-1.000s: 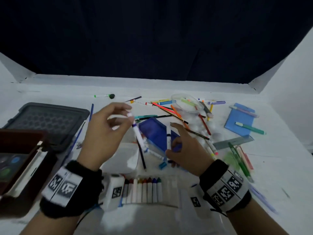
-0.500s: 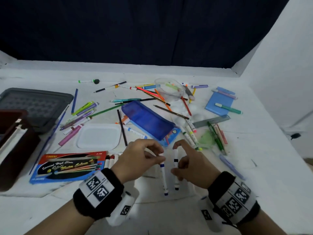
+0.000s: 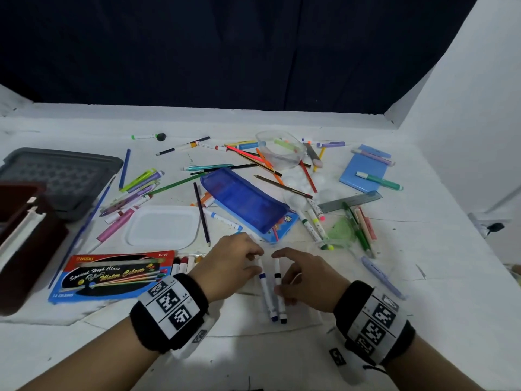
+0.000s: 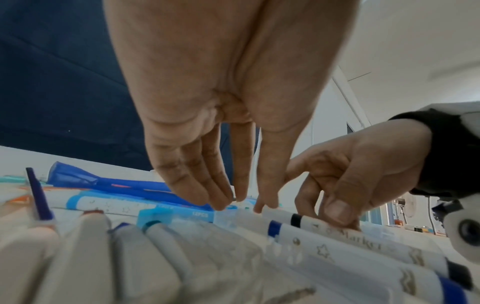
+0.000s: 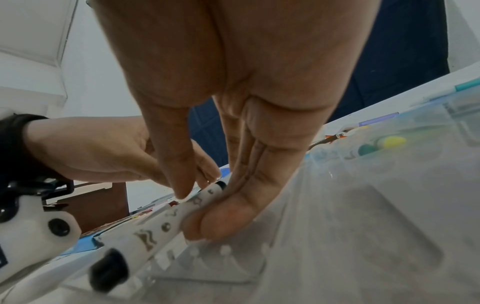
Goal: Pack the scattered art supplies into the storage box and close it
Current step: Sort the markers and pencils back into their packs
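Two white markers (image 3: pixel 271 294) with blue and black bands.

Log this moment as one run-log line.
left hand: pinches blue-capped marker | right hand: pinches black-capped marker | markers: side by side, low over clear tray

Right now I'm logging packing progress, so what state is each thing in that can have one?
left hand: fingers pinch the blue-capped marker's upper end
right hand: thumb and fingers grip the black-capped marker
blue-capped marker: capped, beside the black one
black-capped marker: capped
blue pencil case: lying on the table, unpacked
grey lid: off, flat on the table
clear bowl: upright, a highlighter inside
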Available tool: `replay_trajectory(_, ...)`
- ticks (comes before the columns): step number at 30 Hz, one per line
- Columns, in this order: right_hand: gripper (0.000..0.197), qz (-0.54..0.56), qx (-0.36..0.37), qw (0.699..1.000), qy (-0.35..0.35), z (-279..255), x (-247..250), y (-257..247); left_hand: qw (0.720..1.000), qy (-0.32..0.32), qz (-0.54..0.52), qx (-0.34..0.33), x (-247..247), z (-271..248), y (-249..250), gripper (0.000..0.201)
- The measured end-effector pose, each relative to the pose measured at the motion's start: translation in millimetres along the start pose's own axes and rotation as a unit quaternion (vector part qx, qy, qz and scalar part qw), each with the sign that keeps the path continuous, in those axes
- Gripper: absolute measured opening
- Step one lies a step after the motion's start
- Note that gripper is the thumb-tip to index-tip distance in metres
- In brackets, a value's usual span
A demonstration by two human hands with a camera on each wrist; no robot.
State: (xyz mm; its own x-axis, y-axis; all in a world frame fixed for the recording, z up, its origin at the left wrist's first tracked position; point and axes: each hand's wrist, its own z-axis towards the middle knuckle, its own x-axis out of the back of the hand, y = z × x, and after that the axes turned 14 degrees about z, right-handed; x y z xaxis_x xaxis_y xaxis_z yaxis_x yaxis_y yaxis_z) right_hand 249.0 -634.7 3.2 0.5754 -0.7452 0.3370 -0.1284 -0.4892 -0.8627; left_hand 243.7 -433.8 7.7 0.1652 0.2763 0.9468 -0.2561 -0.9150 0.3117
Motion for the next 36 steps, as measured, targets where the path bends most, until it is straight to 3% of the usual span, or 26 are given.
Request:
replay_trajectory(6, 0.06, -0.027, -0.017, 0.999, -0.008, 5, 4, -3, 0.99, -0.059, 0.121, -0.041, 0, -14, 3, 0.064)
replay_trajectory(9, 0.064, -0.042, -0.019, 0.999, -0.014, 8, 4, -5, 0.988, -0.075, 0.126, -0.054, -2, -17, 1, 0.073)
replay_trajectory(23, 0.062, -0.047, -0.023, 0.999, -0.013, 5, -3, -8, 0.992, -0.075, 0.092, -0.046, -2, -17, -1, 0.075)
replay_trajectory(30, 0.059, -0.084, -0.007, 0.996, -0.018, 5, -5, -11, 0.974, -0.061, 0.207, -0.066, -10, -20, 4, 0.094)
replay_trajectory(36, 0.057, -0.049, -0.03, 0.998, 0.01, 8, -6, -9, 0.975, -0.086, 0.197, -0.055, -6, -18, 5, 0.085)
